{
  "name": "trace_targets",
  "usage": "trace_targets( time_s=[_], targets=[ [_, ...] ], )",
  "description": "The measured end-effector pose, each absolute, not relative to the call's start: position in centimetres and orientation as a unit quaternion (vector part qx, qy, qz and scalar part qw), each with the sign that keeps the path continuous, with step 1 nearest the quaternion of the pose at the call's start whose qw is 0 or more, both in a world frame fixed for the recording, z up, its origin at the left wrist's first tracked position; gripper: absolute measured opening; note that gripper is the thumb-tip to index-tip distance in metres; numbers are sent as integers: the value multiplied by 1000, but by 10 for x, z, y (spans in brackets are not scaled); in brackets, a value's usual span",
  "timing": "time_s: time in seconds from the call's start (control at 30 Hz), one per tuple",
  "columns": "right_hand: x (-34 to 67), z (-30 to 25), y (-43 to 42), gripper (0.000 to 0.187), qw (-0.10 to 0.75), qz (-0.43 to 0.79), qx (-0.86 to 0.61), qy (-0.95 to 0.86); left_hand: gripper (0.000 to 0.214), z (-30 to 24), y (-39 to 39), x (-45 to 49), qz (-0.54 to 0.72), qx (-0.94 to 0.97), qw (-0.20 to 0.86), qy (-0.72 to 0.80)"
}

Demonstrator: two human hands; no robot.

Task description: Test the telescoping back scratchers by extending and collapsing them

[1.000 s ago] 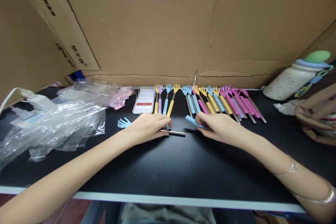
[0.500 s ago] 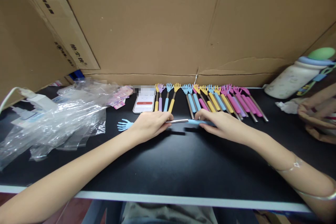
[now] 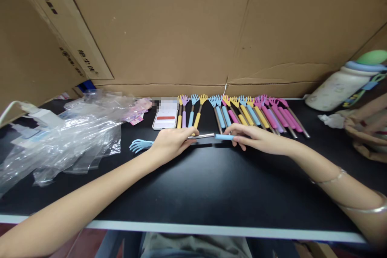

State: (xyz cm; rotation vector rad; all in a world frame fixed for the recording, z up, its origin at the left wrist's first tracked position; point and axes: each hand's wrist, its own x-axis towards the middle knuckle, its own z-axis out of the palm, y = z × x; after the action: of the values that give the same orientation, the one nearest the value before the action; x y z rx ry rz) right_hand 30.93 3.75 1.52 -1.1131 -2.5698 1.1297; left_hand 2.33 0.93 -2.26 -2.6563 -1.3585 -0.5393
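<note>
My left hand (image 3: 172, 143) is closed round the metal rod (image 3: 203, 136) of a back scratcher. Its blue hand-shaped head (image 3: 140, 145) sticks out to the left, beyond my wrist. My right hand (image 3: 252, 138) pinches a blue tube-shaped handle grip (image 3: 224, 137) between thumb and fingers, its far end hidden by them. Rod tip and grip end meet almost in line, slightly offset; whether they touch I cannot tell. Just behind my right hand lies a row of back scratchers (image 3: 250, 115) in blue, yellow, pink and purple. Several more back scratchers (image 3: 191, 113) lie behind my left hand.
Clear plastic bags (image 3: 75, 137) are heaped on the left of the black table (image 3: 193, 193), beside a white charger (image 3: 45, 119). A phone (image 3: 165, 119) lies behind my left hand. A bottle (image 3: 341, 86) and a brown bag (image 3: 369, 129) stand right. Cardboard (image 3: 169, 28) walls the back.
The blue grip and rod tip no longer line up as straight as before. My right hand's fingers have loosened and spread a little. The blue head has shifted slightly left and turned.
</note>
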Motion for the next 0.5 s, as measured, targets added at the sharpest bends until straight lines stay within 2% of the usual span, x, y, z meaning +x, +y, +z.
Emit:
trace_targets(
  time_s=[0.5],
  targets=[
    [304,16,35,34,67,350,-369,-858,17,-20,9,23,-192,-893,78,-400]
  ],
)
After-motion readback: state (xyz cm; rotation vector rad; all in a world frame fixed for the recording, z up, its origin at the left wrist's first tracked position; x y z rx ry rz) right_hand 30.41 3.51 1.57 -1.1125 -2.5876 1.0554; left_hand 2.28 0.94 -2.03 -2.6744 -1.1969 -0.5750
